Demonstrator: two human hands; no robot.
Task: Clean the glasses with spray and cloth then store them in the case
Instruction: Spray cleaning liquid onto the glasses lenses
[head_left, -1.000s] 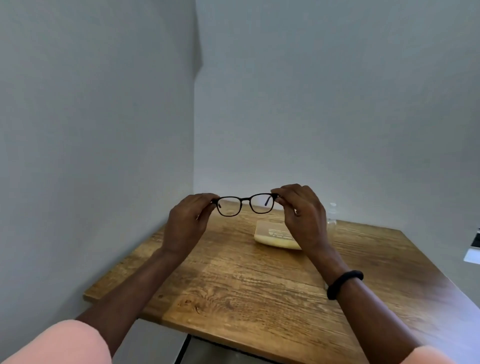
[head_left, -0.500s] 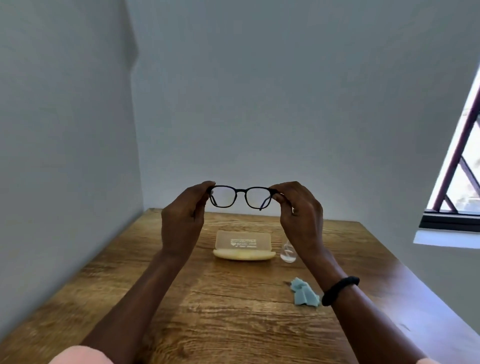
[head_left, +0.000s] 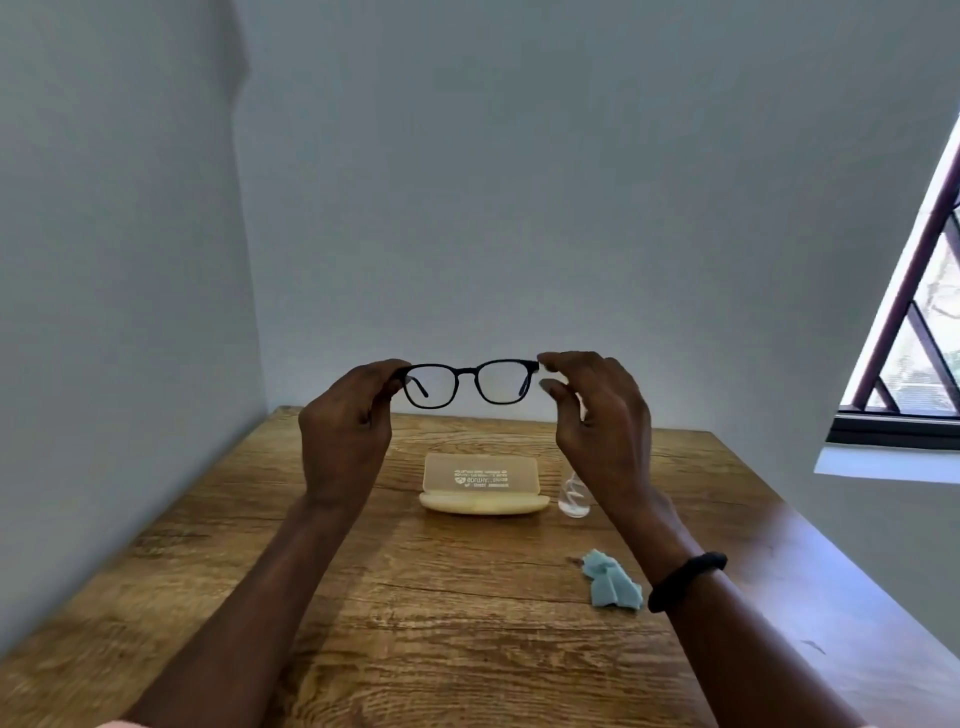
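I hold black-framed glasses (head_left: 467, 372) up in the air above the far half of the wooden table (head_left: 415, 623), lenses facing me. My left hand (head_left: 343, 431) pinches the frame's left corner. My right hand (head_left: 602, 426) is at the right corner, index tip on the frame and thumb just below it in a loose pinch. Below the glasses a cream case (head_left: 483, 502) lies open with its printed lid standing up. To its right stands a small clear spray bottle (head_left: 573, 499), partly hidden by my right wrist. A crumpled light blue cloth (head_left: 613, 579) lies on the table beside my right forearm.
Grey walls close in the table at the left and the back. A barred window (head_left: 914, 338) with a white sill is at the right. The table's right edge runs diagonally down past my right arm.
The view has swung right and down, bringing the case, bottle, cloth and window into sight. The glasses stay raised between both hands. My right fingers have loosened and spread at the frame's corner.
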